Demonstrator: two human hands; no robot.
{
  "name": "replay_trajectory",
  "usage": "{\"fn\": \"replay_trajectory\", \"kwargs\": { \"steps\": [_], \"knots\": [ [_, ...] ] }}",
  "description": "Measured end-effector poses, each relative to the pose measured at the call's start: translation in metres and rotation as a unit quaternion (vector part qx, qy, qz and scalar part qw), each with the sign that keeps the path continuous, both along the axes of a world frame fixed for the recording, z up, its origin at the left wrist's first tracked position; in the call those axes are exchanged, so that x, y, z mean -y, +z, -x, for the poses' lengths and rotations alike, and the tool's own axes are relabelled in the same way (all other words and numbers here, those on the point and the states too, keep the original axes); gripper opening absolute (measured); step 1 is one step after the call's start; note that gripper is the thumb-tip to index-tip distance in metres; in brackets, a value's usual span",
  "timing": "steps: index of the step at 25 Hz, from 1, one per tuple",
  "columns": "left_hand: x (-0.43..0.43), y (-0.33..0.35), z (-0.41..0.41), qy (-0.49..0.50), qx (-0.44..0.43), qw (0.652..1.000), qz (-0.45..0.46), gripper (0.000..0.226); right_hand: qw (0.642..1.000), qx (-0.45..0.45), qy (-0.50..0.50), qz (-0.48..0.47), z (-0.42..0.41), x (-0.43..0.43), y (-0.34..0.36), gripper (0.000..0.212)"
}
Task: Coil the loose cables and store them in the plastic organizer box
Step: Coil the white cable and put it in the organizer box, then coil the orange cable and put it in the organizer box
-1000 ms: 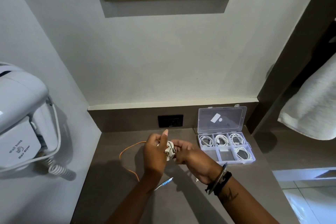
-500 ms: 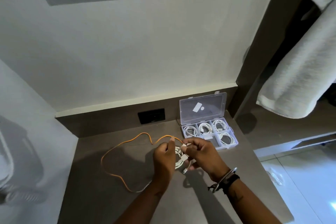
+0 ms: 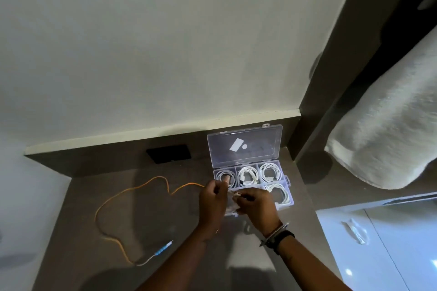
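A clear plastic organizer box (image 3: 287, 179) sits open at the back right of the brown counter, its lid (image 3: 246, 146) leaning on the backsplash. Coiled white cables (image 3: 270, 172) fill several compartments. My left hand (image 3: 212, 205) and my right hand (image 3: 256, 207) meet just over the box's front left compartments, both pinching a small coiled white cable (image 3: 233, 205) between them. An orange cable (image 3: 132, 192) lies loose in wide loops on the counter to the left, ending in a blue and white plug (image 3: 162, 250).
A black wall socket (image 3: 169, 153) is set in the backsplash left of the box. A white towel (image 3: 387, 130) hangs at the right beyond a dark panel. The counter (image 3: 78, 231) ends at a wall on the left.
Both hands have carried the coiled white cable to the right, from the counter's middle to the box's front edge. The view has swung right and down.
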State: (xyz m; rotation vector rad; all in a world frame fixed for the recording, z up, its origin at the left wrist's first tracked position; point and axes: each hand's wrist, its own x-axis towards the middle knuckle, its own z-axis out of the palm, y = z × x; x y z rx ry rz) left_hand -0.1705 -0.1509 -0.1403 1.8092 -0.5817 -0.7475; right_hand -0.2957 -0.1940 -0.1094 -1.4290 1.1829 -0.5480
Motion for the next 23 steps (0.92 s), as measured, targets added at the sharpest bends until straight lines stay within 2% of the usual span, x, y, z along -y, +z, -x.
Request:
{"fn": "replay_trajectory", "kwargs": {
  "steps": [3,6,10,12,13,15,18,20,23],
  "knots": [
    [-0.011,-0.026,-0.008,-0.035,0.083,0.995,-0.035,0.033,0.984,-0.127,0.069,0.107,-0.008,0.015,-0.024,0.02],
    [-0.028,-0.039,-0.019,-0.089,0.175,0.978,-0.067,0.017,0.962,-0.19,0.12,0.152,-0.014,0.019,-0.036,0.017],
    [-0.029,-0.041,-0.02,-0.162,0.245,0.951,-0.1,0.013,0.908,-0.304,0.163,0.24,-0.021,0.015,-0.041,0.014],
    [-0.027,-0.041,-0.019,-0.176,0.27,0.939,-0.12,0.012,0.876,-0.308,0.184,0.324,-0.019,0.012,-0.042,0.006],
    [-0.026,-0.041,-0.019,-0.18,0.281,0.934,-0.127,0.011,0.858,-0.302,0.19,0.37,-0.016,0.011,-0.044,0.011],
    [-0.025,-0.039,-0.018,-0.189,0.299,0.926,-0.133,0.009,0.833,-0.314,0.207,0.405,-0.01,0.007,-0.047,0.02],
    [-0.026,-0.036,-0.02,-0.196,0.312,0.92,-0.133,0.015,0.798,-0.372,0.272,0.389,-0.002,0.002,-0.047,0.056],
    [-0.029,-0.035,-0.021,-0.2,0.321,0.919,-0.113,0.016,0.788,-0.365,0.305,0.391,0.003,0.002,-0.043,0.059],
    [-0.033,-0.034,-0.024,-0.199,0.309,0.927,-0.075,0.015,0.788,-0.338,0.323,0.401,0.008,0.008,-0.038,0.052]
  ]
}}
